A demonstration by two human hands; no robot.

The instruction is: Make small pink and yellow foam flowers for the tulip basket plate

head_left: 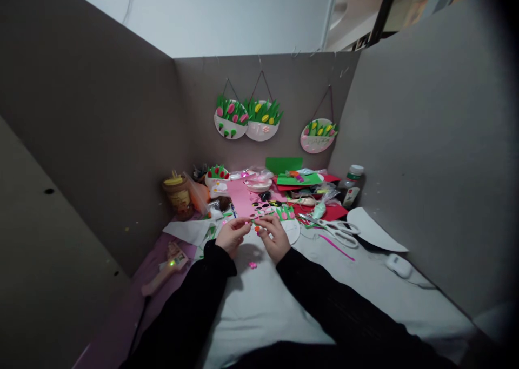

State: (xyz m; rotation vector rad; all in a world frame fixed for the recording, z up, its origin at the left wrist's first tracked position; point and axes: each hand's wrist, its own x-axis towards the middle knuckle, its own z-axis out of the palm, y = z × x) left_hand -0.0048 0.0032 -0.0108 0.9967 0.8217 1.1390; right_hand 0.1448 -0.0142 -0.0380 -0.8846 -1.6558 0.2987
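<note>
Both hands come together over the middle of the cloth-covered table. My left hand (232, 236) is closed in a pinch, its fingertips pointing right. Facing it, my right hand (276, 239) also pinches, with thumb and fingers pressed together. Whatever lies between the fingertips is too small to make out. Just beyond the right hand, a white paper-plate piece (292, 232) lies with green paper grass and pink paper tulips (285, 213) at its edge. A small pink flower-shaped piece (253, 265) rests on the cloth below the hands. Behind them lies a pink sheet (240, 198) with cut-outs.
White-handled scissors (338, 231) and a pink strip (336, 248) lie to the right, near a white case (399, 266). At left is a pink glue gun (166, 272) with a lit light. A jar (178, 197) and a bottle (352, 186) flank piled craft supplies. Grey panels enclose the table.
</note>
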